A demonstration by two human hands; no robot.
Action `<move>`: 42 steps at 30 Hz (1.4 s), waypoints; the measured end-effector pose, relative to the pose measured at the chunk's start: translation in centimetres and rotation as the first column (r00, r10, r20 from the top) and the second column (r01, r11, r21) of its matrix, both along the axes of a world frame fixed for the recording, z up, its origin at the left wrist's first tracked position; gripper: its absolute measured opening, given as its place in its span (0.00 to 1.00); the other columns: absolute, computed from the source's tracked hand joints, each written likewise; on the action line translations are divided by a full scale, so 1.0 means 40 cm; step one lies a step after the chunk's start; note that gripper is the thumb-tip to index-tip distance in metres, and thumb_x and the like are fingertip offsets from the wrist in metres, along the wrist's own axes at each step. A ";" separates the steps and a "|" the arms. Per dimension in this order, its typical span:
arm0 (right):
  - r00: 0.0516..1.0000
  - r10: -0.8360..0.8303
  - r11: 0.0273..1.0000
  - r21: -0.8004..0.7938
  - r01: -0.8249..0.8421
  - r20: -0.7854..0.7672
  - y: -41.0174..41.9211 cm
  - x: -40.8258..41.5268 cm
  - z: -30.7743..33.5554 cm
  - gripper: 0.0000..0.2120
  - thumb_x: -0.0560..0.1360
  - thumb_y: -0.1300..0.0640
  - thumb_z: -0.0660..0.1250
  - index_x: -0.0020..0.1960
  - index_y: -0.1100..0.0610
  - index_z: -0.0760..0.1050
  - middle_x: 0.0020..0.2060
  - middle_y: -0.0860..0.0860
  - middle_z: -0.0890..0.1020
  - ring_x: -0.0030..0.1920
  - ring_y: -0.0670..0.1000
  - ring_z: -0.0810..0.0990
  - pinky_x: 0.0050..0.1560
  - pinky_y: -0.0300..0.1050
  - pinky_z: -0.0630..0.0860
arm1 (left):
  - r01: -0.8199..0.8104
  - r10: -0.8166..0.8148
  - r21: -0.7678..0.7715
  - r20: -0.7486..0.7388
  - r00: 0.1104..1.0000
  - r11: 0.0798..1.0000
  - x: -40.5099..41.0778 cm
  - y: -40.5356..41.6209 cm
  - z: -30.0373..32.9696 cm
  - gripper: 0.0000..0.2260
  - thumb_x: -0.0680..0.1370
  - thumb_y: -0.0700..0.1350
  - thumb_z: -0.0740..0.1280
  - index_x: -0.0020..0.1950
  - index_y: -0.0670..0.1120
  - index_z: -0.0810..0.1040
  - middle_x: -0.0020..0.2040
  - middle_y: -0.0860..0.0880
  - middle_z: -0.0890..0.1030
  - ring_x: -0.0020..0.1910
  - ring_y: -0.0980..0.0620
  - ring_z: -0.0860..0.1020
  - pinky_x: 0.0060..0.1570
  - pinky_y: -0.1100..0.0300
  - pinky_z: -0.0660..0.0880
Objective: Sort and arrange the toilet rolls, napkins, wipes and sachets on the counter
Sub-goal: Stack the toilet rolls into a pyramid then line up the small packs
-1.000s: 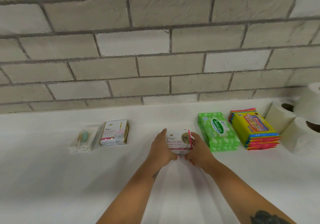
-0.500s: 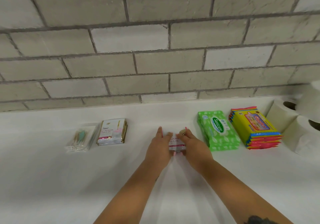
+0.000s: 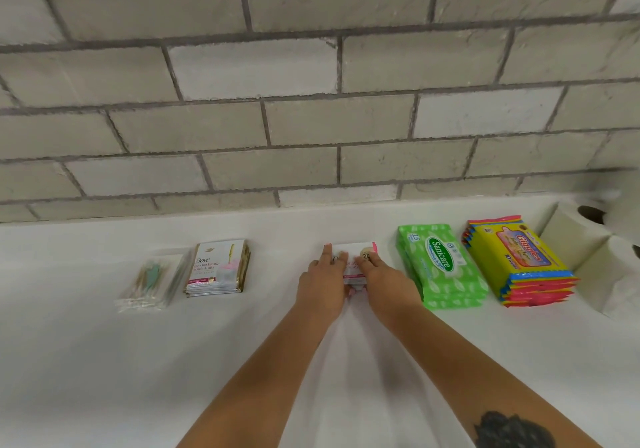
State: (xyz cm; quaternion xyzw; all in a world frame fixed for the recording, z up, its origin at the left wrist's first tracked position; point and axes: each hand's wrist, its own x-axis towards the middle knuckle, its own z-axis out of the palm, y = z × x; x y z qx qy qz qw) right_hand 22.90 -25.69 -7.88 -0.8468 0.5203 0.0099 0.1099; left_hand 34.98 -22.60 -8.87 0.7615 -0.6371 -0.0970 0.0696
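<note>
Most of the sorting looks done: both the left hand and right hand press flat, fingers straight, on a sachet stack on the counter, between the other sachets and the green wipes, seemingly the last pile to settle.

Left hand and right hand hide most of the white Dove sachet stack; its print is unreadable. White paper toilet rolls blurred, cut by right edge.
</note>
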 end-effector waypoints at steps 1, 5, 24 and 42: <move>1.000 -0.003 1.000 0.003 0.003 0.006 -0.005 0.001 -0.002 0.27 0.79 0.61 0.53 0.76 0.51 0.52 0.77 0.50 0.52 0.63 0.57 0.74 0.56 0.48 0.73 | 0.003 -0.003 -0.002 0.009 1.000 1.000 0.000 -0.004 -0.001 0.30 0.78 0.53 0.62 0.77 0.51 0.53 0.78 0.46 0.48 0.68 0.43 0.66 0.63 0.51 0.68; 1.000 -0.016 1.000 0.010 0.016 0.024 -0.019 0.004 -0.012 0.26 0.79 0.57 0.57 0.76 0.50 0.54 0.77 0.50 0.53 0.63 0.58 0.74 0.56 0.48 0.73 | 0.008 -0.008 -0.004 0.030 1.000 1.000 0.002 -0.013 -0.003 0.30 0.78 0.52 0.62 0.77 0.51 0.53 0.78 0.46 0.48 0.68 0.43 0.66 0.63 0.50 0.68; 0.977 -0.032 0.999 0.002 0.033 0.211 0.049 0.050 0.049 0.29 0.78 0.54 0.61 0.76 0.48 0.54 0.75 0.49 0.59 0.71 0.52 0.66 0.64 0.47 0.69 | -0.220 0.138 -0.258 -0.300 0.944 0.941 0.099 0.093 0.074 0.23 0.80 0.48 0.60 0.75 0.48 0.60 0.73 0.49 0.66 0.72 0.50 0.65 0.69 0.58 0.62; 0.610 -0.409 0.821 0.565 -0.078 0.678 0.148 0.403 0.057 0.29 0.77 0.57 0.63 0.75 0.54 0.57 0.71 0.52 0.66 0.68 0.52 0.68 0.55 0.37 0.64 | -0.563 0.472 -0.030 -0.509 0.720 0.826 0.452 0.194 0.100 0.24 0.79 0.42 0.60 0.74 0.41 0.60 0.72 0.42 0.68 0.69 0.43 0.68 0.63 0.59 0.64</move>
